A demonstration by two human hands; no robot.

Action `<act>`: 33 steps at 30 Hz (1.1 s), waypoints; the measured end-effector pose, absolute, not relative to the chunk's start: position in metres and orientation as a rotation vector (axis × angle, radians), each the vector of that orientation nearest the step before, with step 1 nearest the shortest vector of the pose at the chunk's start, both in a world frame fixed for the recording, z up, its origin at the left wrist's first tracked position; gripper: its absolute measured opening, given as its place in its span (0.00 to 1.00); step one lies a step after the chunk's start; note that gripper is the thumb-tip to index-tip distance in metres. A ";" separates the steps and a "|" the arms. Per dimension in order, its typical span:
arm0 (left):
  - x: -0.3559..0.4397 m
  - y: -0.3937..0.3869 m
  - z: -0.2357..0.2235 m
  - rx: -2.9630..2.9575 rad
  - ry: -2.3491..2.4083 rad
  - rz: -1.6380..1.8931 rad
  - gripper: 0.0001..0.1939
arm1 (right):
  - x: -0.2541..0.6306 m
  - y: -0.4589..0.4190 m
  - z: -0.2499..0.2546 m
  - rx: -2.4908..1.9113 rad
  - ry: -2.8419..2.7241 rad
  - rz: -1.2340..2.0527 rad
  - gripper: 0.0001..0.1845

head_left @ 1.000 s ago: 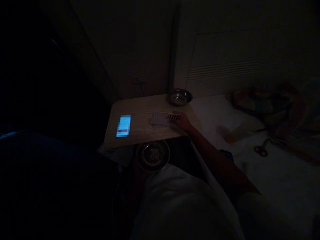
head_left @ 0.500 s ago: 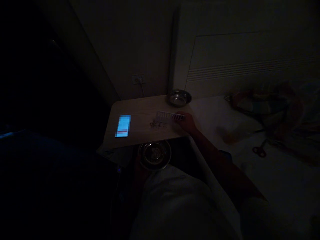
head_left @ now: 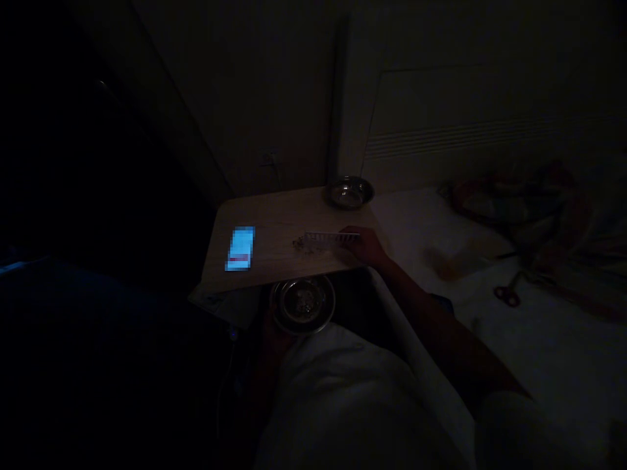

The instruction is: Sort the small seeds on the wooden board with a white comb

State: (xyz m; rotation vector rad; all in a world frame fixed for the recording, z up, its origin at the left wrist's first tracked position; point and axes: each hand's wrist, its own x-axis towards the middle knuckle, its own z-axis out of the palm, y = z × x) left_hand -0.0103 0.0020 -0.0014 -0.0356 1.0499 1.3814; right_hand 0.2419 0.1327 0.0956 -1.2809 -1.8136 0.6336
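Observation:
The room is very dark. My right hand (head_left: 360, 243) is closed around one end of a pale, slotted strip (head_left: 326, 237), comb-like in outline; its exact kind is hard to make out. The strip is tilted over the wooden tabletop (head_left: 274, 212), close above or touching small dark bits (head_left: 301, 245) scattered there. Below the table's front edge, my left hand (head_left: 278, 331) grips the left side of a round metal bowl (head_left: 327, 316) with small bits in it. Most of the left hand's fingers are hidden in shadow and behind the bowl.
A lit phone (head_left: 240, 249), its screen blurred, lies on the tabletop's left. A second metal bowl (head_left: 349, 194) stands at the back right corner. Scissors (head_left: 507, 296) and crumpled cloth (head_left: 509, 202) lie on the white bedding (head_left: 543, 365). A wall socket (head_left: 269, 156) is behind.
My right hand has tipped the slotted strip flatter to the view and lowered it slightly towards the bits. My left hand and its bowl are nearly unmoved. The picture is a little dimmer.

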 end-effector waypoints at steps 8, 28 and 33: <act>-0.008 0.004 -0.006 -0.083 1.039 1.372 0.09 | 0.245 0.126 0.096 -1.227 -1.815 0.719 0.09; -0.011 0.003 -0.013 -0.118 1.000 1.339 0.14 | 0.247 0.123 0.092 -1.204 -1.816 0.803 0.11; -0.012 0.006 -0.012 -0.159 1.034 1.338 0.13 | 0.240 0.123 0.093 -1.216 -1.780 0.776 0.09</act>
